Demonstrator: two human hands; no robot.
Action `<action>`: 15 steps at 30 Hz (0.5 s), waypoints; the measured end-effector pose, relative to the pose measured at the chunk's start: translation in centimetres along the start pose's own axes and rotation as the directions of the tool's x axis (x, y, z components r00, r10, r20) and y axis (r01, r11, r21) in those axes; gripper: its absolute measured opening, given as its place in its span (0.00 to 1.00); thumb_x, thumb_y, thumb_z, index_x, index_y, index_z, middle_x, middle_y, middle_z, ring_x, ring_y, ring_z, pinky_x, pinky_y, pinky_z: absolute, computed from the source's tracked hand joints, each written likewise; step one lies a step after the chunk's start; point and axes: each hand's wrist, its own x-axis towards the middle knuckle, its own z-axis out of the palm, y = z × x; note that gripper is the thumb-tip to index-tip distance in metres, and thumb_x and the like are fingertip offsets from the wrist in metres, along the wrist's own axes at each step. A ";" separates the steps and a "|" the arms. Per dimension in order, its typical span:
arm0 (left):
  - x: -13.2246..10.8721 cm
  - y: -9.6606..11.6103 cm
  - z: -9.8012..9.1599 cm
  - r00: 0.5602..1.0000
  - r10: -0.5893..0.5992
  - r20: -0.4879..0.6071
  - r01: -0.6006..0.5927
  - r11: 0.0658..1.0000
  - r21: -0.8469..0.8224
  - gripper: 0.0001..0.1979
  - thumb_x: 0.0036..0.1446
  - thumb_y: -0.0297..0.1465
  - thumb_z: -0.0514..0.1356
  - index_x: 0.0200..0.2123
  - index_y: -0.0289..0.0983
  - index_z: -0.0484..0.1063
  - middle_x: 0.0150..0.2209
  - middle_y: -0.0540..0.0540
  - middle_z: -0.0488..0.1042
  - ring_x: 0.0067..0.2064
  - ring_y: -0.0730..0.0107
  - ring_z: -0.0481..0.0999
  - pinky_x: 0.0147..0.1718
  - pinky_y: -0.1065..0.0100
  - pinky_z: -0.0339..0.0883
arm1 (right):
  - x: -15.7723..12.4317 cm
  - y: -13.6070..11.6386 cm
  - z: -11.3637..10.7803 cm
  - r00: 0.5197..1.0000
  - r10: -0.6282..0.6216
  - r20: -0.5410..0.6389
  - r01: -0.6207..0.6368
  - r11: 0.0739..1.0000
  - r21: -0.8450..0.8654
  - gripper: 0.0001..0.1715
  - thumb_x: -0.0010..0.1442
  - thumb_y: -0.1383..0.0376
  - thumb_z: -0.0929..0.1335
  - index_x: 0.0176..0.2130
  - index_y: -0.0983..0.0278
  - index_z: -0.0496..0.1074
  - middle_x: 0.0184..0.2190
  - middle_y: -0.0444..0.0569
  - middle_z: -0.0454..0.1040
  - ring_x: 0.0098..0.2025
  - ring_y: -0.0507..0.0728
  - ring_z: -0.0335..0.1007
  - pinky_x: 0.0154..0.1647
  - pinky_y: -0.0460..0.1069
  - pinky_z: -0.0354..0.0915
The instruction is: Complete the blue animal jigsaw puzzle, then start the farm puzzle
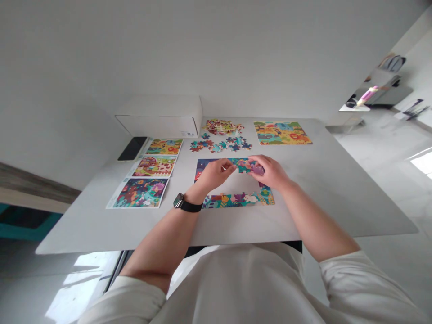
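Observation:
A partly assembled jigsaw puzzle (224, 201) lies in front of me, its colourful border around a bare pale middle. My right hand (270, 172) is over its upper right part, with finger and thumb closed around a purple puzzle piece (258, 169). From the left, my left hand (218, 173) reaches over the upper edge of the puzzle. Its thumb and fingertips are pinched together beside the teal pieces; whatever is between them is too small to make out. A dark watch (182, 202) is on my left wrist.
Loose blue and teal puzzle pieces (221, 145) lie behind the puzzle, with a red and yellow pile (222, 127) beyond. A finished animal puzzle (282, 133) is at back right. Printed picture sheets (140, 192), a phone (132, 148) and a white box (158, 121) are at left.

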 end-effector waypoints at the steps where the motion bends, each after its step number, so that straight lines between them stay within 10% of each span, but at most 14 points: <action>1: 0.0 0.0 0.1 1.000 -0.021 0.014 0.022 1.000 -0.021 0.19 0.70 0.47 0.59 0.37 0.39 0.79 0.35 0.46 0.83 0.36 0.66 0.78 0.35 0.68 0.68 | 0.0 -0.2 -0.1 1.000 -0.002 0.004 0.002 1.000 0.001 0.31 0.65 0.63 0.75 0.66 0.54 0.73 0.56 0.53 0.83 0.47 0.63 0.81 0.59 0.61 0.75; 15: 0.4 -0.8 1.1 0.987 -0.078 0.138 0.128 0.904 -0.408 0.19 0.66 0.48 0.62 0.34 0.38 0.76 0.26 0.51 0.73 0.23 0.77 0.67 0.22 0.74 0.61 | -0.1 -0.3 -0.8 0.988 -0.137 -0.078 0.139 0.990 0.024 0.31 0.65 0.61 0.76 0.65 0.54 0.71 0.60 0.54 0.79 0.62 0.67 0.77 0.67 0.63 0.72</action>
